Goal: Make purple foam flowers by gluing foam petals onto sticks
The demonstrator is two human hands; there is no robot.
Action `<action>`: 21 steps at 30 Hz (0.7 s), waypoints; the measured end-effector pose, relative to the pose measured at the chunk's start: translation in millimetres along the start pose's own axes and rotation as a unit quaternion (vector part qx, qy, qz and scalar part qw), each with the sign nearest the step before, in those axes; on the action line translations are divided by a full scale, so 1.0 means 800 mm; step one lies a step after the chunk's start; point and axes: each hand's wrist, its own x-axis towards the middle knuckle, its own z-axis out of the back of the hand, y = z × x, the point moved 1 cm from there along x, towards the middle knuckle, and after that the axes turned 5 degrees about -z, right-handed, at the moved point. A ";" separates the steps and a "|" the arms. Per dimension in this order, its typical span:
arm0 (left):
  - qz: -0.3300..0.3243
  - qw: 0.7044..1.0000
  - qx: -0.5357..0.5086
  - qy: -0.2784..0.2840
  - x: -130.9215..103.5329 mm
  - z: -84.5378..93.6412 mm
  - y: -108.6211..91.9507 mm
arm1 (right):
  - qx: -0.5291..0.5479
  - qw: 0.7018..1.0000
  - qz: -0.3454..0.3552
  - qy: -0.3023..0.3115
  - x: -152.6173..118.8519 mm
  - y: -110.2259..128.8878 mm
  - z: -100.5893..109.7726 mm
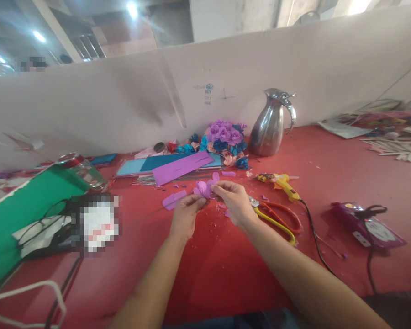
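Note:
Between my two hands is a small purple paper flower (202,189), partly covered by my fingers. My left hand (187,214) pinches its lower side between thumb and fingertips. From the right, my right hand (233,200) grips a petal at the flower's edge with thumb and forefinger. Cut purple paper pieces (174,200) lie just left of the flower. A long purple paper strip (183,168) rests behind it on blue sheets (164,161). Scissors (277,224) with red and yellow handles lie beside my right wrist.
A yellow glue gun (282,185) with a black cord lies to the right, near a purple power box (368,226). Finished paper flowers (224,135) and a steel jug (267,128) stand at the back. Eyeglasses (37,228) and a glass jar (85,171) are at left.

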 end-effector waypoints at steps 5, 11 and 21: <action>-0.015 1.000 -0.005 0.011 0.001 0.004 0.004 | 0.012 1.000 -0.010 0.003 -0.003 0.003 -0.002; -0.016 1.000 0.001 0.019 0.001 0.004 0.004 | 0.023 1.000 -0.013 0.013 -0.005 0.005 -0.003; -0.012 1.000 0.013 0.021 -0.002 0.001 -0.001 | 0.048 0.998 -0.038 0.035 -0.002 -0.001 0.000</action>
